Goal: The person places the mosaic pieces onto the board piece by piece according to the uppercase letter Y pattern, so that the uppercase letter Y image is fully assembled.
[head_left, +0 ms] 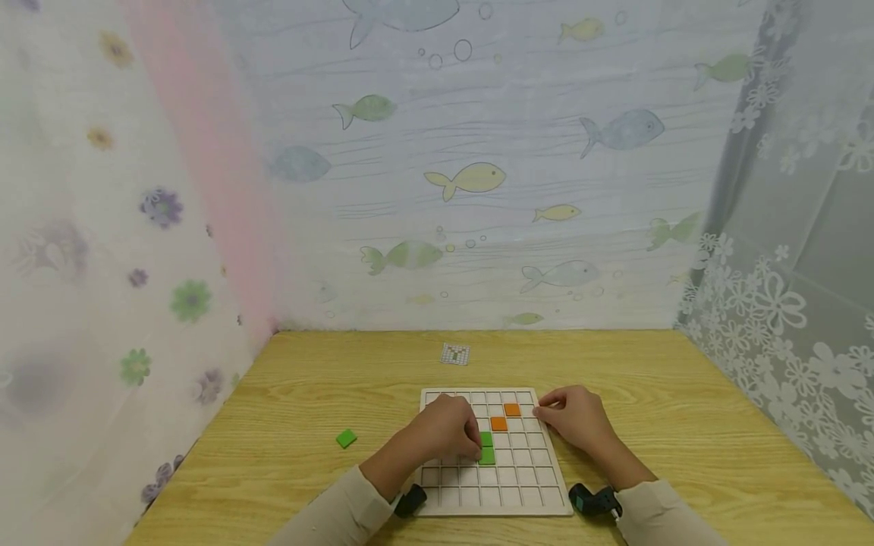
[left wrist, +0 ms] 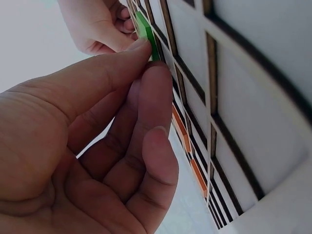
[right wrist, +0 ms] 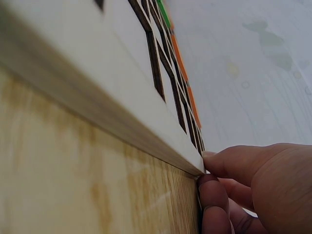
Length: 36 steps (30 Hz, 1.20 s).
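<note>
Our left hand [head_left: 447,434] sits over the middle of the board [head_left: 529,485], thumb and forefinger pinching a green tile [left wrist: 146,31] at a cell just right of the fingertips. A second green tile [head_left: 486,439] lies in the cell just beyond it, touching. Two orange tiles [head_left: 505,416] sit further out, diagonal to each other, between our two hands.

Our right hand [head_left: 576,421] is curled at the board's right edge, fingertips [right wrist: 210,187] pressed on the rim near the far corner; it holds nothing else.

Open room: empty cells toward us and to the right of the left hand; bare table [head_left: 683,425] outside both hands. A loose green tile [head_left: 346,438] lies on the table well left of the left hand. A small card [head_left: 455,353] lies beyond the board's far edge.

Board: pale wood, square grid, thin dark gaps round each cell. Tiles are flat, glossy squares.
</note>
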{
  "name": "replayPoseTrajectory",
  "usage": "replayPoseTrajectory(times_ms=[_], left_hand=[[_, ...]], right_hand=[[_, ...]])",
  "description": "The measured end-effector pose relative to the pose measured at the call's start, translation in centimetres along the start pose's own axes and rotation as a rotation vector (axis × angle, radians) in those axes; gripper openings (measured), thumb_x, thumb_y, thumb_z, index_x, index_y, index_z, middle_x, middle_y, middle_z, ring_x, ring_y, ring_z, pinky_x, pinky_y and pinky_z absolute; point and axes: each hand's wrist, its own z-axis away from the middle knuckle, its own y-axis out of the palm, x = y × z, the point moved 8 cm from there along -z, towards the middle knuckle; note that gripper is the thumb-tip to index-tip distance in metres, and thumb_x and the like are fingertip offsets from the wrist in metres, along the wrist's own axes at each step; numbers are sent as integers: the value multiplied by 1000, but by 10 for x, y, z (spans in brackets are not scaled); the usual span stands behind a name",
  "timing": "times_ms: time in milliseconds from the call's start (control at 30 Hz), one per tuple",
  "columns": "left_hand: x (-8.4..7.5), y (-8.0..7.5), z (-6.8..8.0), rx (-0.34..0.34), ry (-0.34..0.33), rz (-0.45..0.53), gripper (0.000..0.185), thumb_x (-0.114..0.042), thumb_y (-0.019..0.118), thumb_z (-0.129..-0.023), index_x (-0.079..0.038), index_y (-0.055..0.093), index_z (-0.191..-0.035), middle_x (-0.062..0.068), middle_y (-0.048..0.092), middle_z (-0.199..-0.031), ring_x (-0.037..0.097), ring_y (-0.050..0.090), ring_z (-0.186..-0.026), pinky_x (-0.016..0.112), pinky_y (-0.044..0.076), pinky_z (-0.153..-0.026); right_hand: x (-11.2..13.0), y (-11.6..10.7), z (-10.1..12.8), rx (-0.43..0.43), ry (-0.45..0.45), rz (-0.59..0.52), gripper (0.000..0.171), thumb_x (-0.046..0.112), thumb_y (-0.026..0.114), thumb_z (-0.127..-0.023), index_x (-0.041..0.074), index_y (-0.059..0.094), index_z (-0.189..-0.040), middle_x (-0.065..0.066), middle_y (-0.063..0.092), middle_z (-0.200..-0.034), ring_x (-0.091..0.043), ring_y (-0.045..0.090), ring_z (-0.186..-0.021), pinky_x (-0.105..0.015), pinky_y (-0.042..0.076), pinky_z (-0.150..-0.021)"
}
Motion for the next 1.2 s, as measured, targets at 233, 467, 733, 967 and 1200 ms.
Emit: replayPoseTrajectory(times_ms=[233,467,733,967,1200], left_hand=[[-1,0,1,5,0,34,22,-17,91,-80,-24,74,-66,-15,65,-64,4,55,-65,24,47,-59],[-2,-1,4,-14,-17,11,28,-24,93,-77,-23,68,-65,-12,63,-64,6,55,-60,25,47,-56],[4,0,1,-13,-22,36,28,-27,94,-76,-22,69,-65,-11,63,-65,7,55,-61,26,47,-56],[12,0,-4,16,-15,128,22,-28,94,-77,-25,74,-68,-11,68,-69,8,60,-66,26,51,-60],[19,-11,0,8,11,163,18,-22,92,-78,-26,76,-73,-12,70,-71,8,63,-69,27,53,-64]], right_hand=[[1,0,0,1,-3,4,17,28,81,-90,16,82,-102,2,74,-88,-13,64,-77,-35,52,-70],[3,-1,1,4,-11,10,17,28,81,-90,15,82,-101,3,73,-86,-12,63,-75,-36,52,-69],[4,-2,2,8,-17,-2,19,29,81,-90,14,82,-102,2,74,-89,-12,63,-76,-36,53,-69],[2,-1,1,8,-15,-8,19,28,81,-91,13,82,-103,3,73,-84,-12,62,-71,-35,52,-67],[3,0,1,2,-15,-9,19,28,81,-91,13,81,-102,3,73,-83,-11,62,-71,-35,52,-66]])
